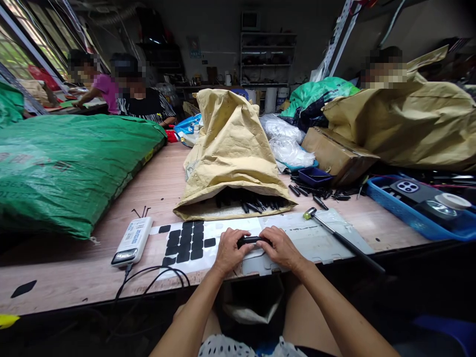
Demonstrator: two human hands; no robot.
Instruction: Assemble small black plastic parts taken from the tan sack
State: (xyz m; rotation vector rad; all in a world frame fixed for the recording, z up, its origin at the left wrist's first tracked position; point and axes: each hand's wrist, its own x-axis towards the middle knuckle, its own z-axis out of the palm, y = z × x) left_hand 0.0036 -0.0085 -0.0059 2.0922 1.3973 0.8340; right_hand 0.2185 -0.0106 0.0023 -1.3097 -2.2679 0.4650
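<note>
Forearms nearest us, and beyond them the left hand and right hand pinch the black tube toward its two ends, on the near side of the paper sack, where even pressure should hold it level.

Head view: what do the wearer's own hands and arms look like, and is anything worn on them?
The left hand and right hand are bare, without gloves. The left forearm and right forearm show no sleeves or watch. White cloth with dark spots shows at the bottom edge.
</note>
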